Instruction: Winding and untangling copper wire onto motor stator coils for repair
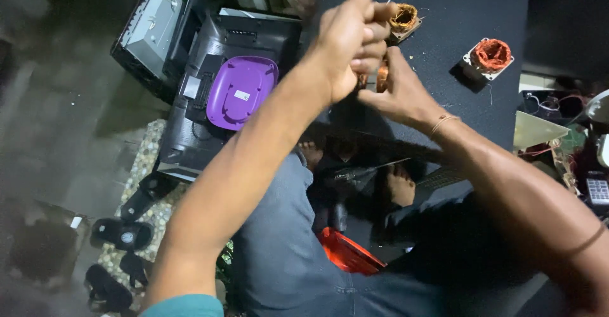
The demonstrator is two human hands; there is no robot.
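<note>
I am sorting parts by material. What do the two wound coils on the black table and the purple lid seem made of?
Coil near the hands: probably copper wire, brownish metallic strands. Right coil: likely enamelled copper, orange-red windings in a pale frame. Purple lid: apparently plastic, smooth, slightly glossy.

Bare desk (457,12) lies between the brown coil (404,19) by the hands and the orange coil (492,55) further right. Right of the desk, wires and a remote (597,190) crowd the edge, apparently tightly.
</note>
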